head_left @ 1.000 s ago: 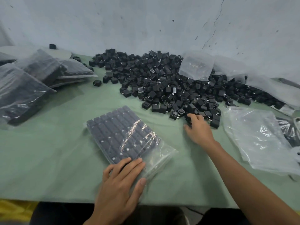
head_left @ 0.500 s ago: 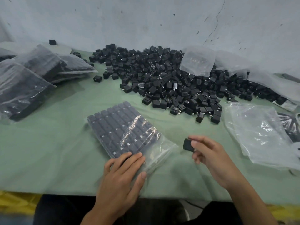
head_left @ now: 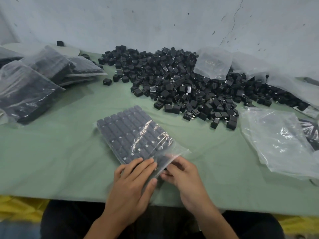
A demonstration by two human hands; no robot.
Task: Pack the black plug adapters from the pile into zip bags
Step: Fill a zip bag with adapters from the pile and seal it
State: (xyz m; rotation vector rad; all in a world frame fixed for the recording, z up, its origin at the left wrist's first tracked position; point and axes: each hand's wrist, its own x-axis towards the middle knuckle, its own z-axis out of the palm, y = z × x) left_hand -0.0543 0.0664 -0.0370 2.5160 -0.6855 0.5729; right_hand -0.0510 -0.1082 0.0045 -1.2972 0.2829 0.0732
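A clear zip bag (head_left: 136, 135) lies flat on the green table (head_left: 60, 157), filled with neat rows of black plug adapters. My left hand (head_left: 133, 185) presses flat on the bag's near end, fingers spread over the plastic. My right hand (head_left: 181, 171) is at the bag's open mouth, its fingers curled under the plastic; a dark adapter shape shows blurred through the bag just beyond the fingertips. The loose pile of black adapters (head_left: 186, 83) spreads across the far middle of the table.
Several filled bags (head_left: 34, 83) are stacked at the left. Empty clear bags (head_left: 279, 140) lie at the right, and another empty bag (head_left: 213, 63) rests on the pile. A single adapter (head_left: 107, 81) sits apart. The grey wall (head_left: 155, 23) stands close behind.
My right hand picked one adapter from the pile's near edge, carried it back toward me, and now has its fingers in the bag's mouth. My left hand stayed on the bag.
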